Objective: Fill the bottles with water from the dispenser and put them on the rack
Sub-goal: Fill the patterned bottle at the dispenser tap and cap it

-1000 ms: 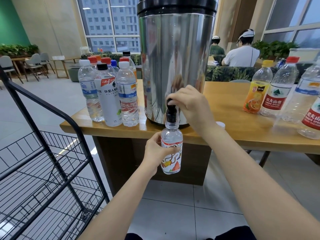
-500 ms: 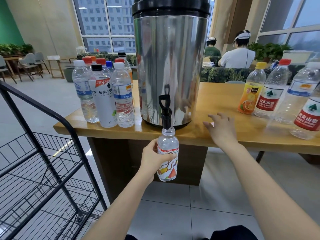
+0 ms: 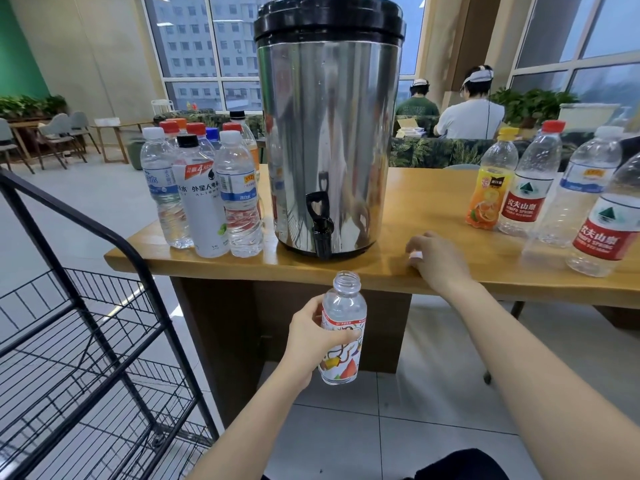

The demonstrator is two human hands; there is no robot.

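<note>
My left hand (image 3: 311,336) grips a small clear bottle (image 3: 343,344) with a colourful label. The bottle has no cap and hangs upright in front of the table edge, a little below the black tap (image 3: 321,225) of the steel water dispenser (image 3: 329,133). My right hand (image 3: 438,263) rests on the wooden table (image 3: 433,209) to the right of the dispenser, its fingers curled around a small white cap (image 3: 414,255). The black wire rack (image 3: 79,341) stands at the lower left with nothing on its shelves.
Several capped bottles (image 3: 204,195) holding water stand in a group left of the dispenser. On the table's right end are an orange juice bottle (image 3: 489,181) and several clear bottles (image 3: 530,188). Two people sit behind a planter at the back.
My right hand left the tap handle and came down on the table over the white cap. My left hand lowered the bottle away from the spout.
</note>
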